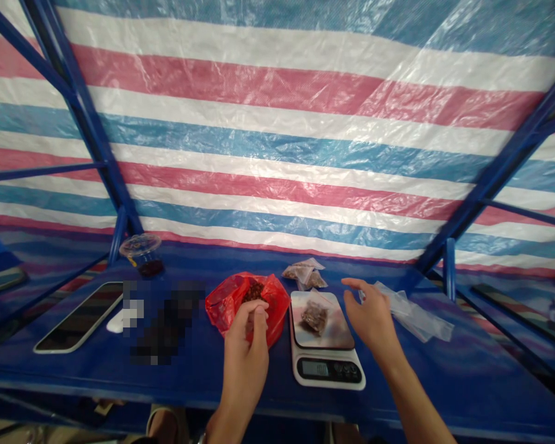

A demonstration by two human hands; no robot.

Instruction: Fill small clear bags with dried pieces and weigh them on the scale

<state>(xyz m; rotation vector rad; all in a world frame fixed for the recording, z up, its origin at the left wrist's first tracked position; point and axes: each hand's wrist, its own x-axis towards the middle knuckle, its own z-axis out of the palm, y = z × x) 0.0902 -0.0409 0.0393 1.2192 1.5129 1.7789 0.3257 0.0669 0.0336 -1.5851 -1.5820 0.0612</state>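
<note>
My left hand (247, 333) hovers over an open red plastic bag (226, 302) of dark dried bits, its fingers pinched together; whether anything is between them I cannot make out. My right hand (369, 311) hangs just right of a white kitchen scale (326, 369), fingers loosely spread and holding nothing, close to a stack of clear empty bags (414, 314). On the scale's plate lies a small clear bag (314, 317) with dark contents. Behind the scale rest filled small bags (304, 272).
A phone (81, 317) lies face up at the left of the blue table (444, 376). A clear lidded cup (143, 253) stands at the back left. Blue metal struts rise at both sides before a striped tarp. Another phone lies far right (522, 311).
</note>
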